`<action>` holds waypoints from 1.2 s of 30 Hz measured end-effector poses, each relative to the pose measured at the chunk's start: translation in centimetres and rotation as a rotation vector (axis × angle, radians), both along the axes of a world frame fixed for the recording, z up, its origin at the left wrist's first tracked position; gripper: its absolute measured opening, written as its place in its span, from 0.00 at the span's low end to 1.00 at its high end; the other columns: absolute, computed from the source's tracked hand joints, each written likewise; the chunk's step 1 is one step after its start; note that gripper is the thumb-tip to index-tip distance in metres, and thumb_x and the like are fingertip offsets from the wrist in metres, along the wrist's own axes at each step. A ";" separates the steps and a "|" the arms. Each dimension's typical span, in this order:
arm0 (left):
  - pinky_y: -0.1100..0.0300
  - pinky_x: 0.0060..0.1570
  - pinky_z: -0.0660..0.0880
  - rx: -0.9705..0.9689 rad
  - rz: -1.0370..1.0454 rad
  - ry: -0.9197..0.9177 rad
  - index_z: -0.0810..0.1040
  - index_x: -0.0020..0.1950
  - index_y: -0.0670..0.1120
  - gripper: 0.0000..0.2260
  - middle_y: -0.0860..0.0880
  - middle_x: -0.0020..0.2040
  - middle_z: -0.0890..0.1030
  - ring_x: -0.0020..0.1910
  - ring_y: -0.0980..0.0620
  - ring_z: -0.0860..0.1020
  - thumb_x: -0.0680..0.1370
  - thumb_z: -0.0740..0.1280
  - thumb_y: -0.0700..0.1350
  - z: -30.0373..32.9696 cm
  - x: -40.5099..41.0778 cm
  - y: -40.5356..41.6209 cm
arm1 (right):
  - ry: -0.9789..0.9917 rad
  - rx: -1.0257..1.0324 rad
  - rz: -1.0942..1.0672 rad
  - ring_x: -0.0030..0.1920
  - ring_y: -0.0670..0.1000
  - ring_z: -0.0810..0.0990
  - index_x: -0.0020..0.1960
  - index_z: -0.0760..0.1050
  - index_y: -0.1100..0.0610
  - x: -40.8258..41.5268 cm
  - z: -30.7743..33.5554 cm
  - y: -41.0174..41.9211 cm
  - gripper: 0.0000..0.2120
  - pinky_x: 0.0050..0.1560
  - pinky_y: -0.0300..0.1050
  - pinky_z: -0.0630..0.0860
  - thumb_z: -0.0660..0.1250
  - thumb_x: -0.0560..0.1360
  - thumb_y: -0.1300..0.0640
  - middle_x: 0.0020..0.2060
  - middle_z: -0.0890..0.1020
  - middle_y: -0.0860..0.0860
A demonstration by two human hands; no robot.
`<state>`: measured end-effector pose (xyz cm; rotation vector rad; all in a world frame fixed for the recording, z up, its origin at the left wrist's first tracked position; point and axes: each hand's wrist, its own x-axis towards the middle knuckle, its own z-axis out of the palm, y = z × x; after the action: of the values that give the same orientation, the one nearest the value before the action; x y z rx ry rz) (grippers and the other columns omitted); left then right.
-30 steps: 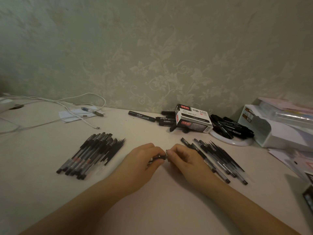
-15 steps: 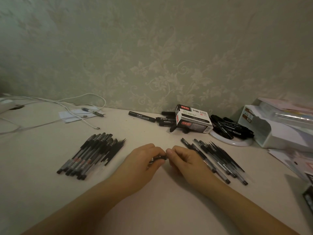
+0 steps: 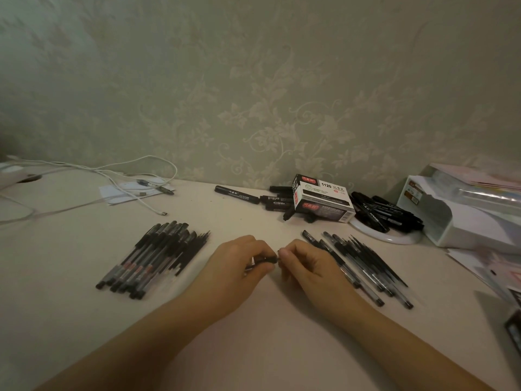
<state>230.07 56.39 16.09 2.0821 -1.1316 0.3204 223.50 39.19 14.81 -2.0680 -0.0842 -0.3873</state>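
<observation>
My left hand (image 3: 239,263) grips a black pen (image 3: 263,261) over the middle of the table, its fingers curled round the barrel. My right hand (image 3: 306,265) meets it from the right, its fingertips pinching the pen's right end. Most of the pen is hidden inside my left hand. A pile of several black capped pens (image 3: 152,258) lies left of my hands. Several uncapped pens (image 3: 363,266) lie spread out to the right, touching my right hand's far side.
At the back stand a pen box (image 3: 324,200) marked 1120, loose black markers (image 3: 236,194) and a white plate (image 3: 394,237) of markers. A white organizer (image 3: 462,221) and papers fill the right. White cables (image 3: 112,176) lie at the back left. The wall is close behind.
Both hands stay together on the pen; the right fingertips have shifted only slightly at its end.
</observation>
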 end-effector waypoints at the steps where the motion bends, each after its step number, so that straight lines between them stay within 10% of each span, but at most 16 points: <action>1: 0.73 0.41 0.67 -0.004 0.012 0.000 0.82 0.51 0.51 0.05 0.55 0.42 0.78 0.41 0.59 0.74 0.77 0.68 0.47 0.0 0.0 0.0 | -0.049 -0.025 -0.051 0.33 0.43 0.75 0.43 0.77 0.50 -0.1 -0.1 0.0 0.13 0.35 0.36 0.70 0.61 0.80 0.44 0.34 0.79 0.47; 5: 0.69 0.43 0.69 0.000 0.075 0.027 0.81 0.52 0.52 0.06 0.55 0.42 0.77 0.43 0.59 0.74 0.77 0.67 0.48 -0.4 0.2 0.1 | -0.234 -0.375 -0.350 0.44 0.43 0.74 0.51 0.79 0.49 0.2 -0.3 -0.9 0.03 0.44 0.35 0.70 0.66 0.79 0.53 0.43 0.77 0.40; 10: 0.60 0.49 0.73 0.024 0.114 0.071 0.81 0.53 0.51 0.06 0.54 0.44 0.79 0.45 0.57 0.75 0.77 0.67 0.48 -0.5 0.4 0.2 | -0.054 -0.617 -0.335 0.55 0.45 0.68 0.61 0.79 0.52 0.8 -1.5 -1.5 0.15 0.55 0.39 0.67 0.67 0.78 0.48 0.51 0.70 0.43; 17: 0.63 0.48 0.71 0.070 0.125 0.079 0.81 0.53 0.53 0.06 0.54 0.45 0.79 0.44 0.58 0.75 0.78 0.67 0.48 -0.5 0.5 0.4 | -0.072 -0.469 -0.242 0.48 0.42 0.74 0.50 0.77 0.49 0.8 -1.1 -1.5 0.01 0.47 0.34 0.71 0.66 0.79 0.54 0.45 0.77 0.41; 36: 0.68 0.44 0.71 0.117 0.037 0.059 0.81 0.52 0.54 0.06 0.55 0.44 0.79 0.43 0.59 0.76 0.78 0.67 0.48 -0.4 0.9 0.7 | -0.141 -0.339 -0.048 0.45 0.44 0.77 0.50 0.81 0.49 0.4 -0.5 -1.1 0.04 0.44 0.36 0.74 0.69 0.77 0.56 0.44 0.80 0.43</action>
<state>230.95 57.10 15.69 2.2025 -1.1009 0.2137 223.86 38.05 14.30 -2.3770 -0.1967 -0.5807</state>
